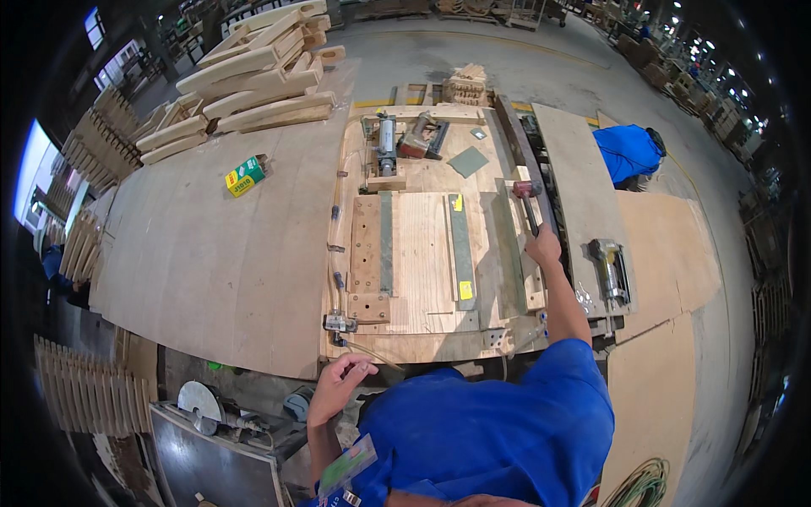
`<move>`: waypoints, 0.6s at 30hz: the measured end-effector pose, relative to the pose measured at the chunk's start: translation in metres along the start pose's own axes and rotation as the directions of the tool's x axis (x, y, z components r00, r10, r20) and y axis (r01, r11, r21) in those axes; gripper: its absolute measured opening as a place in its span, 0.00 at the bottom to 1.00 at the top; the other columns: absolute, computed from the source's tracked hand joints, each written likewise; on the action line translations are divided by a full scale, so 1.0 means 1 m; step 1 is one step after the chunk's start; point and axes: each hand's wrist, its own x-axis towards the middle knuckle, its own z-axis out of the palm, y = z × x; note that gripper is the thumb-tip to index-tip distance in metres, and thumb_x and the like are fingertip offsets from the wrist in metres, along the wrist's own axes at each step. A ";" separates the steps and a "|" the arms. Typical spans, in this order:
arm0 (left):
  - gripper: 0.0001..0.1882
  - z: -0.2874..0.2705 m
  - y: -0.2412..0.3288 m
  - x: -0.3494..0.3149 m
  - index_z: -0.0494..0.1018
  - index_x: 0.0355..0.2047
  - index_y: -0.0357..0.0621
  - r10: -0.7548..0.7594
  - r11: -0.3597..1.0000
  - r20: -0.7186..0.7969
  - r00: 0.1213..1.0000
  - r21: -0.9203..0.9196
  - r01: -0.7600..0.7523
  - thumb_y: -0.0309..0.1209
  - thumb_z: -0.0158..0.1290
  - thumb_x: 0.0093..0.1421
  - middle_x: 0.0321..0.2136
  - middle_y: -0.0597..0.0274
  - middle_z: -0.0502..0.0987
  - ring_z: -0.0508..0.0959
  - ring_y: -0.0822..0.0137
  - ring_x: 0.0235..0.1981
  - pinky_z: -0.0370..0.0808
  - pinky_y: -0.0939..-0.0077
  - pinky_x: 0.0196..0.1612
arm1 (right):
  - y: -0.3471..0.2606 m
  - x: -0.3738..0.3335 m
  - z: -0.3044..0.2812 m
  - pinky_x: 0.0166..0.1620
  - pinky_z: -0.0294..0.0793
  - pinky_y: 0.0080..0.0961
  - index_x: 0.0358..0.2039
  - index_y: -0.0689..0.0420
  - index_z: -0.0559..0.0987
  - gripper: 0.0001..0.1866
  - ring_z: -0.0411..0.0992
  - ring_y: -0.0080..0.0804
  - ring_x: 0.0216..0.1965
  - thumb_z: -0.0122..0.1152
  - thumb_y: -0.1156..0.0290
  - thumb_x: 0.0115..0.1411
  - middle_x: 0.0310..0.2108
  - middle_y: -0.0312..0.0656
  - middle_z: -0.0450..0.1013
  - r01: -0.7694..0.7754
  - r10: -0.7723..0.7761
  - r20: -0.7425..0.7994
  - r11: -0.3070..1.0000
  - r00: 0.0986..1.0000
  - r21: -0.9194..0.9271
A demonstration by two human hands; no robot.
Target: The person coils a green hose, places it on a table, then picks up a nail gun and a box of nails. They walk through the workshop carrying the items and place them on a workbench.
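Note:
My right hand (544,247) grips the handle of a mallet (527,191) with a dark red head. The mallet head lies over a long pale wooden strip (530,283) at the right side of a wooden jig (405,347). My left hand (342,378) hovers at the jig's near left corner, empty, its fingers loosely bent. Just beyond it sits a small metal air valve (340,324) with a clear hose. On the jig, a pale wooden panel (425,245) lies between a drilled wooden block (366,245) and a green-grey strip (461,253) bearing yellow stickers.
An air cylinder (387,144) and a nail gun (420,137) lie at the jig's far end. Another nail gun (610,272) rests on the right board. A green and yellow box (246,177) and stacked wooden parts (262,76) occupy the left table. A person in blue (629,152) is beyond.

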 end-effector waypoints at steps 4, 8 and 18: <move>0.15 0.018 0.040 0.053 0.75 0.50 0.33 -0.054 0.995 0.052 0.997 -0.087 0.059 0.33 0.51 0.71 0.41 0.57 0.81 0.80 0.69 0.45 0.76 0.73 0.52 | -0.020 -0.005 0.020 0.40 0.74 0.41 0.42 0.65 0.71 0.20 0.78 0.47 0.37 0.64 0.61 0.61 0.33 0.55 0.77 0.099 -0.115 0.028 0.936 0.993 0.338; 0.20 0.034 0.045 0.138 0.71 0.56 0.33 0.024 0.987 0.053 0.998 -0.158 -0.015 0.35 0.52 0.71 0.42 0.55 0.81 0.81 0.65 0.45 0.76 0.71 0.53 | -0.074 -0.063 0.011 0.38 0.72 0.31 0.45 0.65 0.74 0.16 0.72 0.31 0.33 0.61 0.67 0.64 0.32 0.48 0.75 0.181 -0.463 0.200 0.655 0.864 0.733; 0.07 0.008 0.067 0.202 0.71 0.37 0.45 -0.033 0.557 -0.413 0.910 -0.764 -0.326 0.33 0.53 0.70 0.22 0.68 0.68 0.71 0.71 0.25 0.75 0.69 0.35 | -0.194 0.020 0.075 0.40 0.77 0.27 0.53 0.58 0.77 0.19 0.76 0.23 0.39 0.59 0.58 0.69 0.34 0.35 0.79 0.130 -0.726 0.465 0.597 0.506 0.791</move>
